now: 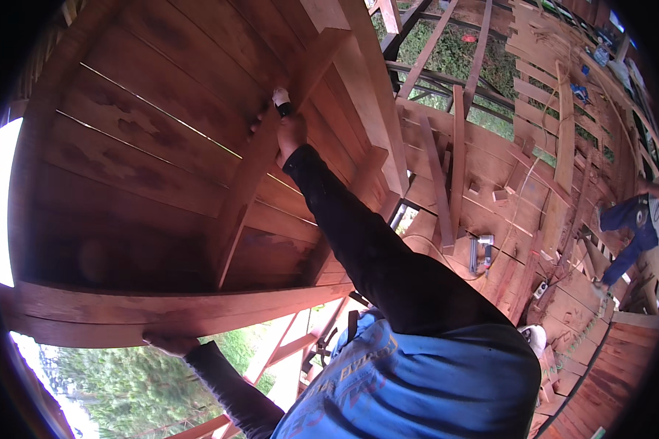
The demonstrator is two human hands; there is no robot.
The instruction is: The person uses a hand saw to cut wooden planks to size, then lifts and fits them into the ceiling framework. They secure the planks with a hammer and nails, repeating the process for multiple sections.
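Note:
My right hand (293,133) is wrapped round a narrow wooden batten (243,197) that runs across a large panel of reddish-brown boards (135,150). Some fingertips show on the batten's far side. By the thumb, a small white tip with a black band (281,101) stands out; whether it is a wrapped thumb or a separate object I cannot make out. Lower left, my left hand (174,344) grips the bottom edge of a long wooden beam (117,311) bordering the panel. Part of its fingers is hidden against the wood. Thin slits of light pass between the boards.
On the plank floor at right lie a nail gun (481,254), its hose, loose boards (458,157) and small offcuts (499,195). Another person's blue-trousered legs (630,238) are at far right. Open framing (447,77) shows greenery below; trees (132,391) appear beneath the beam.

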